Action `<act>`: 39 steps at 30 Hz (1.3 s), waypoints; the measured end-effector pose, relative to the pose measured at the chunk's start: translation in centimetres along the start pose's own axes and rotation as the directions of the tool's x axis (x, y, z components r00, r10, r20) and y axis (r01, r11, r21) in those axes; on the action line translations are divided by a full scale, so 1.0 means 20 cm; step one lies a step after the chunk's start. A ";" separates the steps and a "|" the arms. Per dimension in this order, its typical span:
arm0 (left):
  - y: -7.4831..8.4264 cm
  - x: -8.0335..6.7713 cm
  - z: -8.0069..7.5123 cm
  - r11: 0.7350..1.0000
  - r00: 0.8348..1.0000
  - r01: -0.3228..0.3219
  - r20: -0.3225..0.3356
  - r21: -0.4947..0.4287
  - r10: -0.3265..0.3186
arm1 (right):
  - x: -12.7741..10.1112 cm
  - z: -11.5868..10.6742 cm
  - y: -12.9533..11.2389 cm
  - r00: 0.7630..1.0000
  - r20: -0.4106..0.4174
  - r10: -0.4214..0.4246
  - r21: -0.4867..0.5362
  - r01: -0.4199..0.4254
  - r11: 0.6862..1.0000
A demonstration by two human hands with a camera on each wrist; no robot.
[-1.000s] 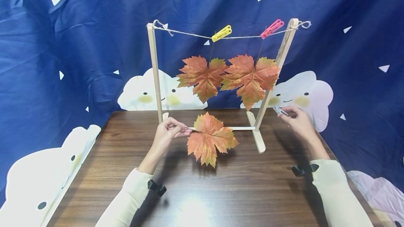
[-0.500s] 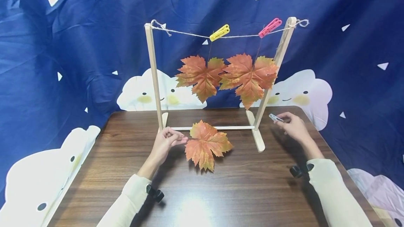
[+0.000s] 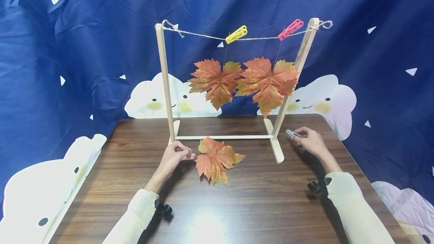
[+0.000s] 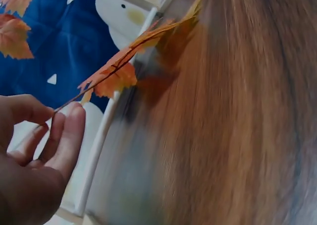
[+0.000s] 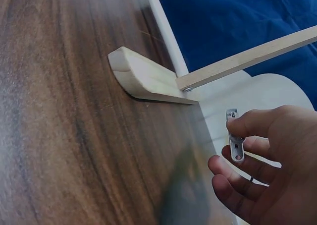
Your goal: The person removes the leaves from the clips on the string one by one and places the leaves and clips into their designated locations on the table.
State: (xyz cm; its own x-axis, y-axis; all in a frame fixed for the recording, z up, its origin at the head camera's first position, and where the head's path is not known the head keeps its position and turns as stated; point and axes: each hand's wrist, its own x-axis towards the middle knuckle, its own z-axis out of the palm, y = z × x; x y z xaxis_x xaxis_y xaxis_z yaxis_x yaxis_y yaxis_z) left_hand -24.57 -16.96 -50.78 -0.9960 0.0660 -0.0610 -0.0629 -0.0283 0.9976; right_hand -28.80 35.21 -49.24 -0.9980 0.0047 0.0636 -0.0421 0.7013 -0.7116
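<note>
Left wrist view makes plain what is barely seen from the head: the thin stem (image 4: 81,92) of an orange leaf (image 3: 217,160) is pinched between thumb and fingertips of the left hand (image 3: 174,158). There the leaf is seen nearly edge-on, tilted over the table (image 3: 264,199); from the head its face is shown, just beside that hand and overlapping the pale crossbar (image 3: 254,137). In the right wrist view, a grey clothespin (image 5: 235,137) is gripped by thumb and finger of the right hand (image 5: 280,158), the other fingers loosely bent. Only from the head are the yellow clothespin (image 3: 236,34) and pink clothespin (image 3: 291,29) shown, clipped to the string (image 3: 200,35) of the wooden stand (image 3: 165,78), with hanging leaves (image 3: 217,82) below.

Whether the leaf touches the tabletop cannot be told. The hanging leaves are cut off in the left wrist view, where shadowed detail is blurred.

The tabletop is dark and wood-grained, marked by glare; it is backed by blue cloth (image 3: 84,37) printed with white triangles and smiling clouds.
</note>
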 end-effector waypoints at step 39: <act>-0.04 -0.03 -0.06 0.385 0.977 -0.211 0.192 0.898 0.090 | 0.02 0.07 0.07 0.999 -0.048 0.018 -0.199 -0.027 0.980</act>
State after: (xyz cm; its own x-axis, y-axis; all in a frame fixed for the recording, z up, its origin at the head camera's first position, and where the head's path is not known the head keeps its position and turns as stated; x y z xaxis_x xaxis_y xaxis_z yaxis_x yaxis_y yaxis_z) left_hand -24.09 -18.24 -51.64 -0.9668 0.2530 0.0360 0.2438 0.8711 0.4263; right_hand -29.32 35.18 -51.19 -0.9951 0.0517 0.0845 -0.0044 0.8286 -0.5598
